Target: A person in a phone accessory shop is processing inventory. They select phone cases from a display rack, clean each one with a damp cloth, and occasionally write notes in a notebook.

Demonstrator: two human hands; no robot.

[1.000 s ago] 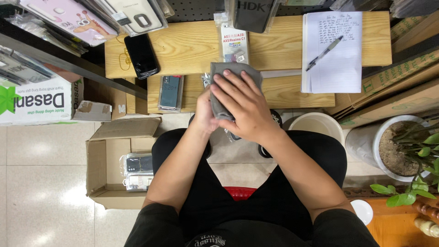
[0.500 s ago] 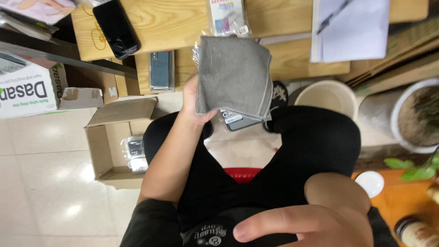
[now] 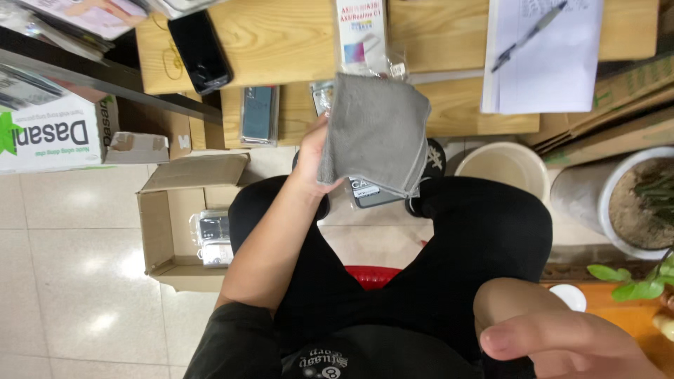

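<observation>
Grey cloth (image 3: 377,133) over packaged phone case (image 3: 372,193)

Floor (image 3: 63,281): pale glossy tiles, bright glare patches at left. Far side: light wooden bench (image 3: 281,42), grain visible, lower step toward near side. Open cardboard box (image 3: 158,231) on floor, left. White carton (image 3: 56,133) beside it, farther left. Right: pale bucket (image 3: 502,168), then a pot (image 3: 611,210) of soil with green leaves near it. Cardboard sheets (image 3: 618,98) far right.
</observation>
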